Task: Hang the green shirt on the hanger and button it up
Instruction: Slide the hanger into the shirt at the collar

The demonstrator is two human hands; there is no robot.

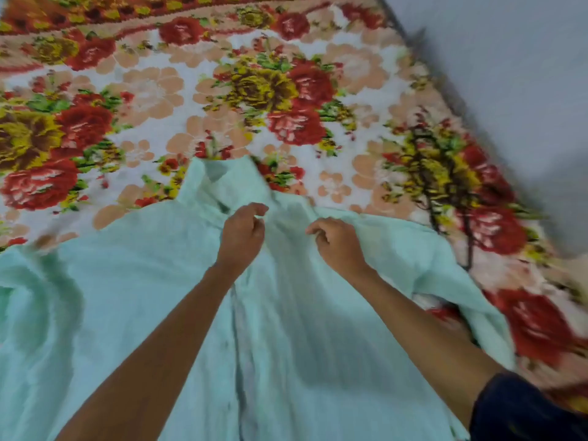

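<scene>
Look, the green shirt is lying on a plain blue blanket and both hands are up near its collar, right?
Not quite. The blanket is not plain blue: it is white with big red and yellow flowers, as the head view shows. The rest holds: the green shirt lies on it, with the left hand and right hand near its collar.

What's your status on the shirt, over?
Left hand and right hand both at the chest of the pale green cotton shirt, fingers curled; grip unclear through blur. Shirt flat on the floral blanket. No hanger visible. Nothing in the way.
</scene>
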